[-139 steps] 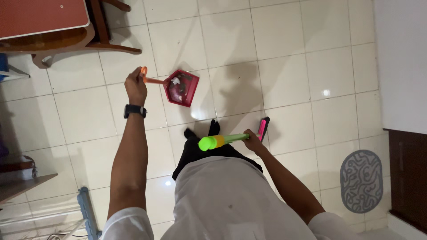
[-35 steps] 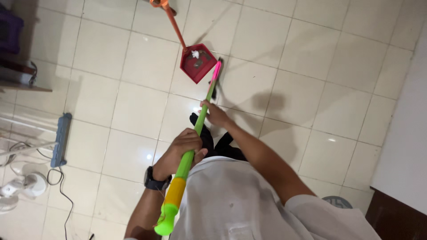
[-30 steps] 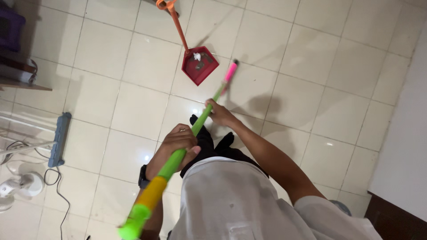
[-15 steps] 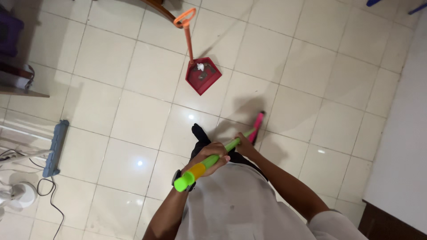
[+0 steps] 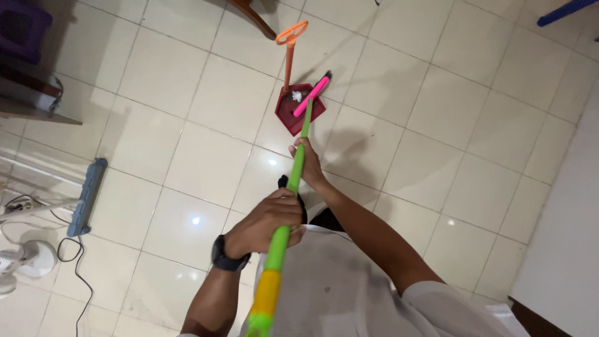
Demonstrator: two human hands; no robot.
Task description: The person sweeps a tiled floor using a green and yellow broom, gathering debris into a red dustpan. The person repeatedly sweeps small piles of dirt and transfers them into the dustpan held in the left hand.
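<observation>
I hold a broom with a green and yellow handle [image 5: 281, 240] in both hands. My left hand [image 5: 265, 223], with a black watch on the wrist, grips the handle near my body. My right hand [image 5: 307, 163] grips it further down the shaft. The broom's pink head [image 5: 311, 96] lies over the mouth of a red dustpan [image 5: 301, 110] that stands on the tiled floor with its orange handle [image 5: 290, 47] upright. White scraps and dark dust sit inside the pan.
A blue flat mop head [image 5: 87, 196] lies on the floor at the left beside a white fan base [image 5: 28, 261] and a black cable. A wooden furniture leg [image 5: 253, 15] is behind the dustpan. A white wall [image 5: 568, 237] runs along the right.
The broom head was drawn back near my feet half a second ago and has swung forward onto the dustpan. Earlier my left hand held the dustpan handle; both hands are on the broom now.
</observation>
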